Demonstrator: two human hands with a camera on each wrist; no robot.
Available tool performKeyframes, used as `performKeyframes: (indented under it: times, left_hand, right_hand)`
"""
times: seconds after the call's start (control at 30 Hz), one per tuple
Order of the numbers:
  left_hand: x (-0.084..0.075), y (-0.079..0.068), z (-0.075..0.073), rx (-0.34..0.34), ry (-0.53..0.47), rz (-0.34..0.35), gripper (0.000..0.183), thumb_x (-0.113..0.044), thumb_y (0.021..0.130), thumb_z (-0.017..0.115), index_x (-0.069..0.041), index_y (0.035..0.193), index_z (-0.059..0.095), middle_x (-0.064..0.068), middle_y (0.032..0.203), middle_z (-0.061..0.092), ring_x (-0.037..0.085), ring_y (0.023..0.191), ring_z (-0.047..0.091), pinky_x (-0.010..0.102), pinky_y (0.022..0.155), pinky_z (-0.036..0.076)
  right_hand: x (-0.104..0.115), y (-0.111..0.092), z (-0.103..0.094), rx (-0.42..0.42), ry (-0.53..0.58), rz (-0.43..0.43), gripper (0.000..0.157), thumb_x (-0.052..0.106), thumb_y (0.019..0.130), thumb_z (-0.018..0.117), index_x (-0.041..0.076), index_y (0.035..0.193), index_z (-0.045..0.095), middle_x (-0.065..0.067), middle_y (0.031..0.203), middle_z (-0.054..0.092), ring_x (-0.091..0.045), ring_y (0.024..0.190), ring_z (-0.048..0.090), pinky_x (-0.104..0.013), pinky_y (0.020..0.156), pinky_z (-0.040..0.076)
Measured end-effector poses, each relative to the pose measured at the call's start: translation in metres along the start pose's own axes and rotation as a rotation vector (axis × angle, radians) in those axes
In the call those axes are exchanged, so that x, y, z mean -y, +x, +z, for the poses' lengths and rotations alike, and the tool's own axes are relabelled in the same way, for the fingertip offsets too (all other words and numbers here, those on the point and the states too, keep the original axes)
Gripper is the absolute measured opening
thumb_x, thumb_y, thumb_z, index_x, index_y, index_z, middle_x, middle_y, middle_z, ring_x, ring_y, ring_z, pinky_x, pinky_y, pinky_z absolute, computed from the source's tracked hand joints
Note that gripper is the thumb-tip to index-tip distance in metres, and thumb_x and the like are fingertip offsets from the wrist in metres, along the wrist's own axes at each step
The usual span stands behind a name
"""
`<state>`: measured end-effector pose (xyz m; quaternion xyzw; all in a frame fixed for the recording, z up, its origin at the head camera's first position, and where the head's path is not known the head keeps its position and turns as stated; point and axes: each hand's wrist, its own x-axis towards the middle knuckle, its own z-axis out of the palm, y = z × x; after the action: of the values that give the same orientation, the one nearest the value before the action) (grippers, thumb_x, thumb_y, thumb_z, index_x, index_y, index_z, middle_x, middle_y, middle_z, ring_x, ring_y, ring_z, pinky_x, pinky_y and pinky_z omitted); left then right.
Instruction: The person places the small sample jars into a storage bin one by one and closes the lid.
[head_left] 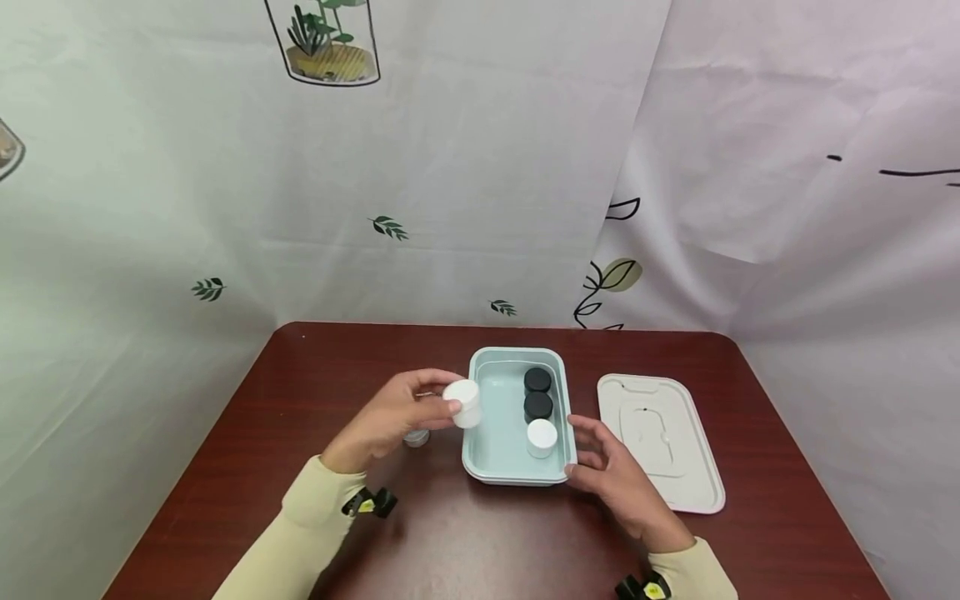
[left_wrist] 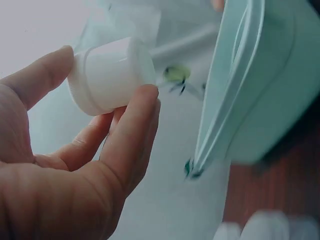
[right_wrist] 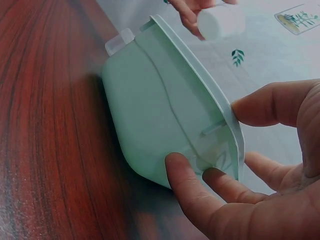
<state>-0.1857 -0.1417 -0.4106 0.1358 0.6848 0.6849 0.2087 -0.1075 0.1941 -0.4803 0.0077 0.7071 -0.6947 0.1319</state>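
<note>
My left hand (head_left: 390,419) pinches a white lidded jar (head_left: 462,403) between thumb and fingers, just above the left rim of a pale green plastic box (head_left: 498,467). In the left wrist view the jar (left_wrist: 112,75) lies tilted sideways, apart from the box wall (left_wrist: 270,85). On the other side, my right hand (head_left: 618,475) holds the box by its right edge, thumb and fingertips against the rim and outer wall (right_wrist: 145,110). Inside the box, two black-lidded jars (head_left: 537,393) and one white jar (head_left: 542,437) stand in a row along the right side.
A white lid (head_left: 660,442) lies flat on the dark red table (head_left: 480,550), right of the box. Beside the left hand stands a small translucent jar (head_left: 416,437), partly hidden by that hand. A patterned white cloth (head_left: 480,167) hangs behind the table.
</note>
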Motion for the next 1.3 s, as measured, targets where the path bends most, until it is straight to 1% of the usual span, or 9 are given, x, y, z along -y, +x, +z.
performKeyframes:
  times: [0.13,0.23,0.37,0.47,0.6,0.77,1.0,1.17,1.3]
  left_hand:
    - [0.006,0.011,0.025,0.07,0.121,-0.012,0.051,-0.008,0.091,0.079,0.007,0.136,0.062,0.012,0.117,0.074,0.014,0.099,0.074,0.035,0.092,0.062]
    - [0.012,0.017,0.04,0.091,0.241,-0.004,0.044,-0.008,0.091,0.079,0.002,0.132,0.067,0.012,0.118,0.075,0.016,0.104,0.074,0.029,0.09,0.061]
    - [0.018,0.025,0.057,0.111,0.358,0.007,0.04,-0.01,0.09,0.082,-0.005,0.128,0.071,0.008,0.121,0.075,0.02,0.113,0.074,0.031,0.093,0.06]
    - [0.02,0.03,0.066,0.126,0.423,0.011,0.039,-0.014,0.089,0.083,-0.01,0.126,0.073,0.004,0.12,0.075,0.019,0.114,0.072,0.03,0.093,0.059]
    - [0.022,0.033,0.072,0.144,0.479,-0.004,0.037,-0.013,0.087,0.084,-0.011,0.123,0.074,0.001,0.119,0.075,0.017,0.111,0.073,0.028,0.089,0.058]
    - [0.023,0.034,0.078,0.166,0.603,-0.016,0.035,-0.011,0.084,0.086,-0.01,0.117,0.074,0.0,0.113,0.076,0.016,0.102,0.074,0.027,0.086,0.057]
    - [0.026,0.038,0.088,0.168,0.805,0.017,0.033,-0.011,0.082,0.086,-0.009,0.112,0.073,0.001,0.102,0.076,0.009,0.086,0.065,0.026,0.081,0.052]
    - [0.027,0.041,0.094,0.17,0.86,0.033,0.032,-0.01,0.081,0.087,-0.009,0.11,0.073,0.002,0.101,0.076,0.008,0.084,0.062,0.025,0.081,0.051]
    - [0.027,0.045,0.096,0.179,0.875,0.014,0.031,-0.009,0.079,0.088,-0.012,0.106,0.073,0.001,0.1,0.077,0.009,0.088,0.063,0.025,0.083,0.051]
  right_hand:
    - [0.001,-0.001,-0.001,0.003,-0.002,-0.006,0.072,-0.004,0.094,0.067,0.008,0.159,0.037,-0.027,0.153,0.046,-0.034,0.122,0.066,-0.034,0.086,0.062]
    - [0.001,-0.001,0.0,0.001,0.001,-0.008,0.073,-0.004,0.093,0.067,0.007,0.159,0.038,-0.027,0.152,0.046,-0.033,0.121,0.066,-0.033,0.085,0.062]
    - [0.001,0.0,0.001,-0.007,0.008,-0.001,0.072,-0.004,0.093,0.068,0.009,0.158,0.04,-0.026,0.151,0.048,-0.036,0.122,0.066,-0.033,0.084,0.062]
    - [-0.001,0.0,0.001,-0.006,0.011,-0.003,0.072,-0.005,0.093,0.068,0.01,0.157,0.04,-0.026,0.151,0.049,-0.037,0.123,0.066,-0.033,0.084,0.062]
    - [-0.002,0.001,0.0,0.004,0.01,-0.008,0.072,-0.004,0.093,0.067,0.009,0.158,0.039,-0.026,0.152,0.048,-0.038,0.123,0.065,-0.033,0.085,0.062]
    - [-0.002,0.002,-0.002,0.015,0.011,-0.014,0.071,-0.004,0.094,0.068,0.009,0.158,0.039,-0.026,0.152,0.047,-0.039,0.125,0.065,-0.033,0.086,0.062]
    - [0.0,0.002,-0.002,0.024,0.003,-0.017,0.071,-0.004,0.095,0.067,0.009,0.158,0.038,-0.026,0.153,0.046,-0.039,0.126,0.064,-0.031,0.086,0.061]
    - [0.002,0.001,-0.003,0.032,0.002,-0.021,0.072,-0.003,0.095,0.067,0.008,0.159,0.036,-0.026,0.155,0.045,-0.036,0.125,0.065,-0.03,0.086,0.061]
    - [0.001,0.0,-0.002,0.026,-0.009,-0.021,0.072,-0.003,0.095,0.067,0.007,0.159,0.036,-0.026,0.154,0.045,-0.034,0.123,0.066,-0.03,0.085,0.061]
